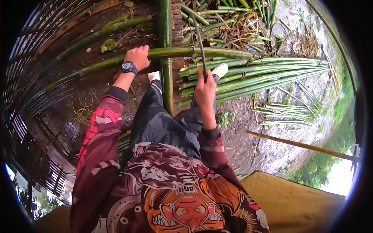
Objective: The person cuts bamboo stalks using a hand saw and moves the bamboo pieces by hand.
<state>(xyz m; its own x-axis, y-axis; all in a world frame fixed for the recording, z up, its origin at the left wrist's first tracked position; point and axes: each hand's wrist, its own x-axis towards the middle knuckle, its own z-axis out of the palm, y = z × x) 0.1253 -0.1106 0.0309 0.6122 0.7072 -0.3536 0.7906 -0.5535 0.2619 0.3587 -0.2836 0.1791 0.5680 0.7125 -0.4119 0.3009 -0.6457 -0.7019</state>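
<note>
A long green bamboo pole (175, 52) runs across in front of me, resting over a thicker upright-looking green bamboo rail (165, 27). My left hand (136, 58), with a dark watch on the wrist, is closed over the pole left of the rail. To the right of the rail, my right hand (205, 91) is wrapped round the handle end of a bow saw (201, 48). The saw's curved dark frame and thin blade cross the pole; whether the blade is cutting into it cannot be made out.
Bundled green bamboo poles (272, 72) lie to the right, with shorter cut pieces (287, 113) below them. Dry leaves and offcuts (248, 25) are heaped at the upper right. A slatted bamboo wall (29, 50) curves along the left. A tan tarp (287, 198) hangs at lower right.
</note>
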